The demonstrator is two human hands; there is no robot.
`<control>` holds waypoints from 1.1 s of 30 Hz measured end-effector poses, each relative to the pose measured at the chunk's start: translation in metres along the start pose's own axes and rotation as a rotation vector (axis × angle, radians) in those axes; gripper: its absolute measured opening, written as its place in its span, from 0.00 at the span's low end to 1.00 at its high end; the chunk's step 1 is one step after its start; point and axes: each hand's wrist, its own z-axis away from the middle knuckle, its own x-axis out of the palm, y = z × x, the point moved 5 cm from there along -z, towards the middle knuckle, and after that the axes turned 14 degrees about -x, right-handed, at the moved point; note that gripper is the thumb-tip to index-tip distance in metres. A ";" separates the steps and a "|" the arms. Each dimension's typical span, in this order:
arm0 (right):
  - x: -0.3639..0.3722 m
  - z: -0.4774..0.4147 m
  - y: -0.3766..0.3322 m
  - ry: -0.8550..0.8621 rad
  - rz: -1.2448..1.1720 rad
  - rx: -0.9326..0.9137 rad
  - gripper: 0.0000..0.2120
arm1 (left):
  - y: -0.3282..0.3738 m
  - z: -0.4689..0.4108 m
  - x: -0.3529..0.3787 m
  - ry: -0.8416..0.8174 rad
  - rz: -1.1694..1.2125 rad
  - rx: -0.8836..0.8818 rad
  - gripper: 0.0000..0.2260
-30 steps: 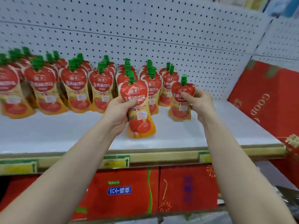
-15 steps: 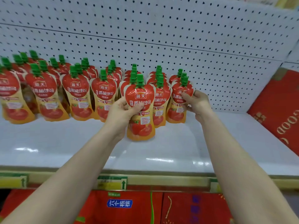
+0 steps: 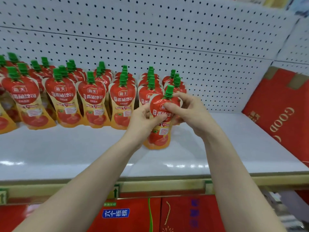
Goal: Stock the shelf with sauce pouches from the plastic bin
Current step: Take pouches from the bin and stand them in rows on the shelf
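Left hand (image 3: 143, 121): fingers curled round the left edge of the tomato sauce pouch (image 3: 158, 139), thumb on its front.
Right hand (image 3: 189, 111): pinches the same pouch just below its green cap (image 3: 168, 92).
Held pouch: upright over the white shelf (image 3: 66, 153), in front of the rightmost row; base contact unclear.
Other pouches (image 3: 93, 101): standing in rows, left and behind.
Red carton (image 3: 284, 114): at the shelf's right end.
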 end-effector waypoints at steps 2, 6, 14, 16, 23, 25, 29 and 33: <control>-0.005 0.002 0.002 0.038 -0.039 0.004 0.10 | 0.003 -0.001 0.007 0.019 -0.119 0.055 0.13; -0.034 0.001 0.014 0.180 0.020 0.035 0.09 | 0.022 -0.005 -0.003 0.258 -0.555 0.297 0.21; -0.054 -0.032 0.047 0.242 0.177 0.070 0.12 | 0.051 -0.033 -0.025 0.545 -1.220 0.544 0.33; -0.053 -0.043 0.053 0.246 0.217 0.054 0.17 | 0.053 -0.039 -0.024 0.557 -1.301 0.566 0.34; -0.050 -0.040 0.067 0.283 0.283 0.015 0.22 | 0.048 -0.046 -0.024 0.550 -1.306 0.574 0.36; -0.044 -0.026 0.076 0.312 0.293 0.046 0.25 | 0.046 -0.047 -0.025 0.552 -1.301 0.575 0.36; -0.027 -0.007 0.099 0.289 0.423 0.121 0.29 | 0.044 -0.049 -0.026 0.549 -1.275 0.559 0.36; -0.023 -0.009 0.110 0.304 0.484 0.177 0.28 | 0.042 -0.049 -0.026 0.540 -1.243 0.542 0.35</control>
